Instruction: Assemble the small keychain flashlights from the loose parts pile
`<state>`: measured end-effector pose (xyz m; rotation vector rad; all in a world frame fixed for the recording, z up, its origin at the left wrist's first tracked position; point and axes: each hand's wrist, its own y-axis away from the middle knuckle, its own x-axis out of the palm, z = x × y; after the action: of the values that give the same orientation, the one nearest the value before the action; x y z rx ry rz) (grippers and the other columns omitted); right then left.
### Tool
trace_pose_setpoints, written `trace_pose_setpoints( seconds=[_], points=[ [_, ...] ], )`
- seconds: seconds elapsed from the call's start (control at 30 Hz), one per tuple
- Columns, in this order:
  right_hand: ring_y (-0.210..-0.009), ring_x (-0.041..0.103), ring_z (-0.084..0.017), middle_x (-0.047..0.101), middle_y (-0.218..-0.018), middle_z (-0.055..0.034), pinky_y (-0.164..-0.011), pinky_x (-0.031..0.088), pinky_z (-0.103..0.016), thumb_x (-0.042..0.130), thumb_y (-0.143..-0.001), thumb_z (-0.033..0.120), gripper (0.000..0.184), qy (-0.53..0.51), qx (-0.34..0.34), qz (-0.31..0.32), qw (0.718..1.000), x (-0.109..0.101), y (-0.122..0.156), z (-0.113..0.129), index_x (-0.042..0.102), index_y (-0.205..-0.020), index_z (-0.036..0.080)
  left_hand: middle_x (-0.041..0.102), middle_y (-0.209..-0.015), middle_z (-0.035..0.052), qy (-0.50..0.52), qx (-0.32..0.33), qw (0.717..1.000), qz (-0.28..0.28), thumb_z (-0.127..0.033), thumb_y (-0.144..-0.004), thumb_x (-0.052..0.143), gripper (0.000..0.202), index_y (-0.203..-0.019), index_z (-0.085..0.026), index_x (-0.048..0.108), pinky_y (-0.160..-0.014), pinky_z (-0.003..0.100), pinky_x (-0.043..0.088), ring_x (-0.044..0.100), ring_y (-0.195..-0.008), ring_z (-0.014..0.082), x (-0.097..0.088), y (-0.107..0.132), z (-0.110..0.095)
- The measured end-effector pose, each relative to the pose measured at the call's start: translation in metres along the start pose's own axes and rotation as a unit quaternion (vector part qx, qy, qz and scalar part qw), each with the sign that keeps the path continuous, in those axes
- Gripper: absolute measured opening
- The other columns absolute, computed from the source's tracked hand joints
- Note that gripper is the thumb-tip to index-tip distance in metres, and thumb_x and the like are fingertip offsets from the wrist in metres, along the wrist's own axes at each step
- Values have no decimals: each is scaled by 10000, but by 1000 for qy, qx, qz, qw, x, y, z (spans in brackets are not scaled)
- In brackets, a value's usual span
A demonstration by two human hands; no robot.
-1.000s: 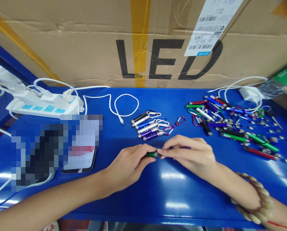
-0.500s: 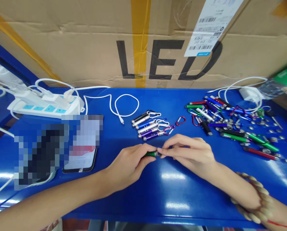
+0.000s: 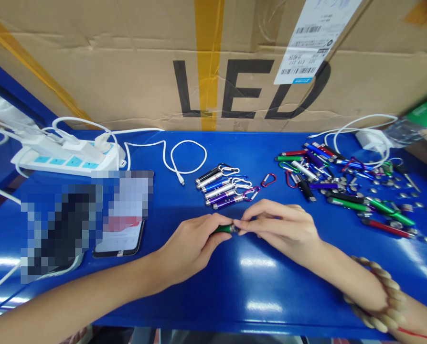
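My left hand (image 3: 192, 243) is closed around a small green keychain flashlight (image 3: 223, 229), holding it just above the blue table (image 3: 242, 282). My right hand (image 3: 281, 227) pinches the flashlight's right end with thumb and fingertips; what sits between those fingertips is too small to make out. A row of several finished flashlights with carabiner clips (image 3: 224, 187) lies just beyond my hands. A loose red carabiner (image 3: 268, 179) rests to the right of that row.
A heap of flashlight bodies, clips and button cells (image 3: 349, 184) covers the right side. A phone (image 3: 118, 239) and a white power strip (image 3: 66, 155) with cables lie left. A large cardboard box (image 3: 213, 62) walls off the back.
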<state>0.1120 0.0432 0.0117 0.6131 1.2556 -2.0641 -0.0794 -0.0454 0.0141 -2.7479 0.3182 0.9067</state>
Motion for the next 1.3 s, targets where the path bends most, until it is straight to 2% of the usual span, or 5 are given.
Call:
trace_pose_setpoints(
  seconds=[0.23,0.73,0.97,1.3],
  points=[
    [-561,584,-33,656,-846,-14,-476,437,-146,558,-846,107,151,-1,2,7,1000,-1,0,0,690,-866,179,684,-904,30,1,3,1000,-1,-143,-906,438,165,-1009,-164,565,-744,224,493,637,-785,132,1,0,1],
    [-569,594,-47,655,-837,-28,-487,447,-156,564,-838,94,151,-15,6,12,1000,-2,-1,0,692,-867,167,679,-861,39,1,4,1000,-4,-138,-905,436,178,-1013,-126,578,-740,205,484,630,-751,126,0,-1,0],
    [-626,609,-53,650,-871,-35,-524,467,-154,559,-839,86,164,-28,10,23,999,-1,1,-2,687,-904,166,678,-862,37,-3,9,1000,-4,-132,-902,446,170,-1004,-124,583,-748,205,480,628,-752,124,1,0,1],
    [-600,616,-48,652,-859,-37,-516,482,-142,556,-842,96,163,-38,16,20,999,-1,0,-1,692,-906,160,676,-862,36,-6,15,1000,-8,-135,-905,446,160,-999,-131,576,-732,203,482,629,-756,125,1,0,1]
  ],
)
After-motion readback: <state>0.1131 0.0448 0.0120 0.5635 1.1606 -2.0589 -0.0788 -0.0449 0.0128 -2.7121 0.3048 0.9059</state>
